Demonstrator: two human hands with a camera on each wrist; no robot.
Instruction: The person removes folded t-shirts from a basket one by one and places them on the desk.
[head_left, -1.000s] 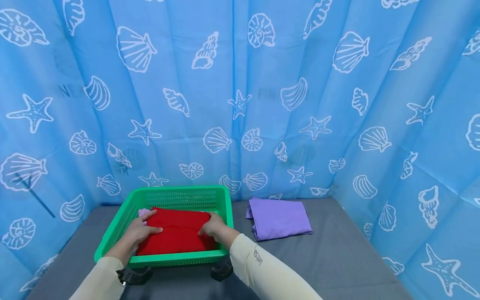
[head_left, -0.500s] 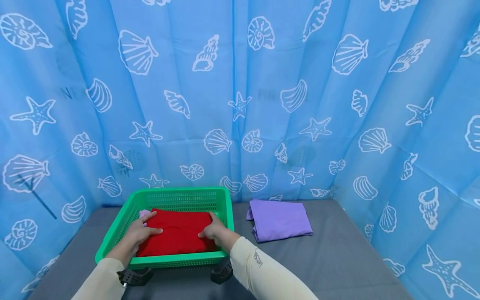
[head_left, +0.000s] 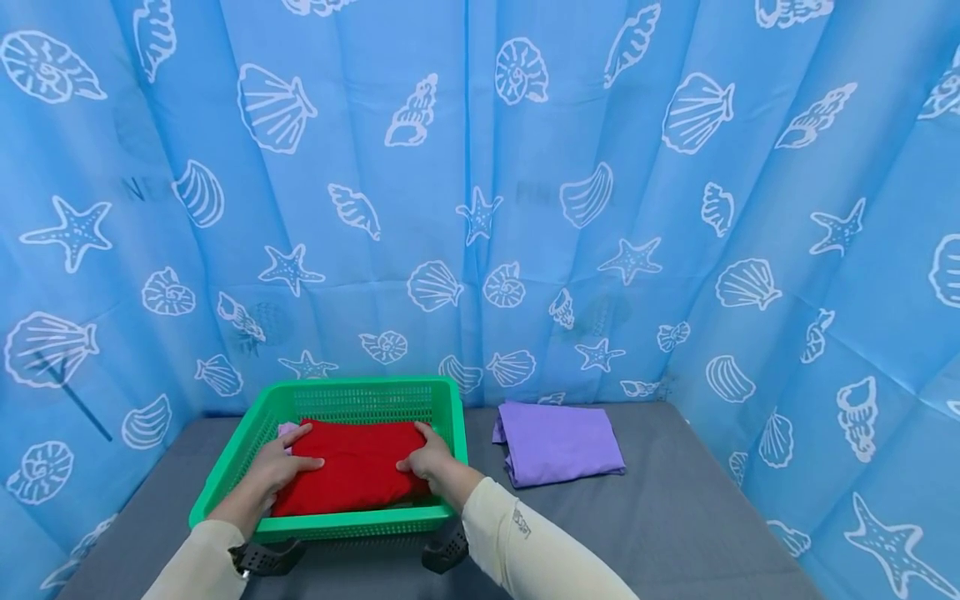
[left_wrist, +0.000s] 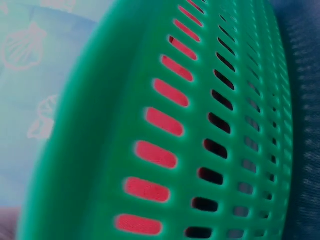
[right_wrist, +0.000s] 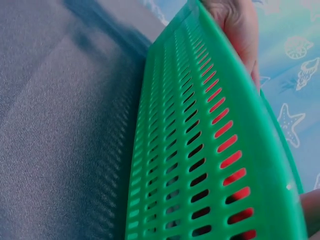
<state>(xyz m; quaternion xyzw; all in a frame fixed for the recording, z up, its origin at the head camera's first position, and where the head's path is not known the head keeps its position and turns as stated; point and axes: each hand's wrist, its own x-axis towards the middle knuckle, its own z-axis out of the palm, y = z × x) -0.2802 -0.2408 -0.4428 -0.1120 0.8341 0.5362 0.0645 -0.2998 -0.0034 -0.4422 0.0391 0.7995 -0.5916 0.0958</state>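
In the head view, a folded red cloth [head_left: 360, 467] lies inside a green perforated plastic basket [head_left: 360, 522]. My left hand [head_left: 273, 467] holds its left side, thumb on top and index finger at the far left corner. At the right side my right hand [head_left: 431, 462] grips it, also thumb on top, the other fingers partly hidden. A bit of pale purple cloth [head_left: 287, 428] shows beside the left fingers. Both wrist views are mostly filled by the basket wall, with red fabric [left_wrist: 165, 121] visible through its slots.
A folded purple cloth [head_left: 562, 443] lies on the grey table cover [head_left: 645, 517] right of the basket. Behind and along the sides hangs a blue curtain [head_left: 480, 333] printed with white shells and starfish. Black straps [head_left: 266, 557] sit on both wrists.
Both hands keep their hold at the sides of the red cloth. Its near edge now slants, lower at the left, with a small gap showing beneath it at the right.
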